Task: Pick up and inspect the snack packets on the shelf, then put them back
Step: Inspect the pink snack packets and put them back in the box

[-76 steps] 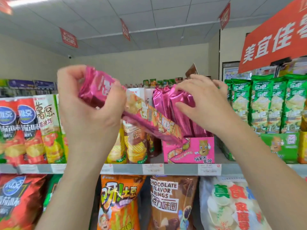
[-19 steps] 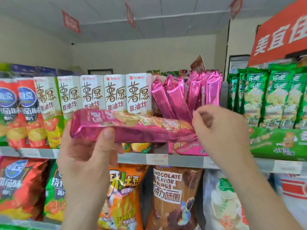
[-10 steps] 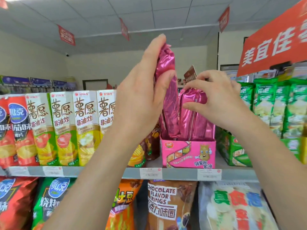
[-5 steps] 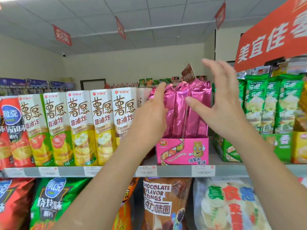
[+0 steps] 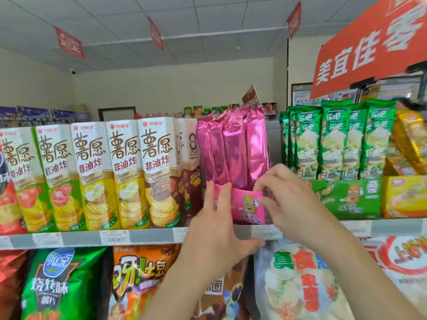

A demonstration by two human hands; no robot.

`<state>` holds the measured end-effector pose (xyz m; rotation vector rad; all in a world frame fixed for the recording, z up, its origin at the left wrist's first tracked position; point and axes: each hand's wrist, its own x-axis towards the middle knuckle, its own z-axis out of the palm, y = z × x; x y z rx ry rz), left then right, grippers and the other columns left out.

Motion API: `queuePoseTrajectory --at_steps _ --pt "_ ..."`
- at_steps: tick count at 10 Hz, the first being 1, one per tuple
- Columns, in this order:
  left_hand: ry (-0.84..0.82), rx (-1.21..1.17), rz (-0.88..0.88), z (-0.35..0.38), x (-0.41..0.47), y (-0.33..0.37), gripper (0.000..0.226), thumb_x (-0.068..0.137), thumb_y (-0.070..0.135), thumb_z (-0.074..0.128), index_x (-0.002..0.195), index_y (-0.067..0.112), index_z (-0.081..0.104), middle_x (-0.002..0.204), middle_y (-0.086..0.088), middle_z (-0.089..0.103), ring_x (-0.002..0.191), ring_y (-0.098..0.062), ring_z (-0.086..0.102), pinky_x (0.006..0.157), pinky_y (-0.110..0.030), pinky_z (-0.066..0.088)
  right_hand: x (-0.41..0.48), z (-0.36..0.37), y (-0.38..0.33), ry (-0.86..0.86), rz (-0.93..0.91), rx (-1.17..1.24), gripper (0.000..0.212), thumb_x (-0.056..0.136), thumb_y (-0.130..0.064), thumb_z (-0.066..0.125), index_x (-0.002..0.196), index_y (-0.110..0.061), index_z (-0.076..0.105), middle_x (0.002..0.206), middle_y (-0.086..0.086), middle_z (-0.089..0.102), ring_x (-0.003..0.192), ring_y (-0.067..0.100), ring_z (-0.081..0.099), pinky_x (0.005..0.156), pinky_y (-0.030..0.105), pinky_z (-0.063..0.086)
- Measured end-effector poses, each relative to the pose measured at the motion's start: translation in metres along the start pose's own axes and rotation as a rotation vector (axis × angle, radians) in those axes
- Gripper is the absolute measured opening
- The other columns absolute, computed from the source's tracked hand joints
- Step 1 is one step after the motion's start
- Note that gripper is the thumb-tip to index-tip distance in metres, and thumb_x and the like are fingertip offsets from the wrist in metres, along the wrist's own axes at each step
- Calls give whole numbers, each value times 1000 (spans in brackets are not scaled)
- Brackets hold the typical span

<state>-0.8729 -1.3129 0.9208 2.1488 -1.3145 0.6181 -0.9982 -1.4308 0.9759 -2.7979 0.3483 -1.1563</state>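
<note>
Left hand [image 5: 217,227] flat, fingers straight, against pink display box [image 5: 248,204]; right hand [image 5: 286,199] pinches its right corner; pink packets [image 5: 231,146] upright inside.

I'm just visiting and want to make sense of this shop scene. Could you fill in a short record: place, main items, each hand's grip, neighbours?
Place: grey shop shelf, upper row
Main items: shiny pink foil snack packets, upright in a pink cardboard display box
Left hand: fingers straight, touching the box's left front
Right hand: fingers curled on the box's right edge
Packets in hand: none
Left neighbours: tall white-and-yellow crisp cartons
Right neighbours: green snack packets
</note>
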Motion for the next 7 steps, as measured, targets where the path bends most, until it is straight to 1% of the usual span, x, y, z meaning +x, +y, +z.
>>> queuePoseTrajectory --at_steps 1,2,3,4,5,6,7 --pt "42 -24 -51 8 9 5 121 58 79 64 148 22 6 161 -10 6 142 -24 33 92 -36 46 11 7 -12 17 -46 -25 8 90 -15 64 96 -16 67 100 -2 50 98 18 54 86 32 43" --pt "57 15 -157 3 24 6 99 69 60 64 143 13 18 156 -14 24 124 -33 52 77 -37 45 25 16 -28 2 -84 -18 13 91 -19 61 101 -16 69 106 2 57 101 23 57 88 37 45" --pt "40 -75 -195 -6 32 -6 71 78 37 65 136 18 29 132 -12 54 103 -34 62 65 -33 35 37 27 -44 -31 -140 -61 20 94 -15 55 108 -14 70 109 6 57 102 26 58 87 38 47" --pt "75 -173 -236 -9 30 -22 69 79 19 66 139 23 30 108 -10 69 97 -34 65 66 -34 44 36 26 -51 22 -202 69 23 95 -11 53 108 -15 71 107 4 61 101 24 57 87 40 47" --pt "71 -299 -243 -12 26 -28 80 83 9 62 147 28 18 114 -5 66 101 -29 63 76 -33 48 19 10 -37 234 -150 205 19 92 -9 58 103 -17 71 94 -4 62 87 12 58 79 31 49" --pt "-4 -215 -251 -13 29 -22 87 88 9 57 152 29 1 111 -3 65 95 -25 63 73 -32 50 1 -3 -21 362 -68 324 19 89 -8 62 101 -21 71 85 -16 58 77 0 55 68 12 41" --pt "229 200 -59 -24 7 -14 79 84 19 66 150 24 24 82 2 69 65 -20 66 45 -28 36 -32 -28 -13 528 -27 511 17 89 -24 60 99 -36 67 88 -13 65 77 5 60 61 11 42"
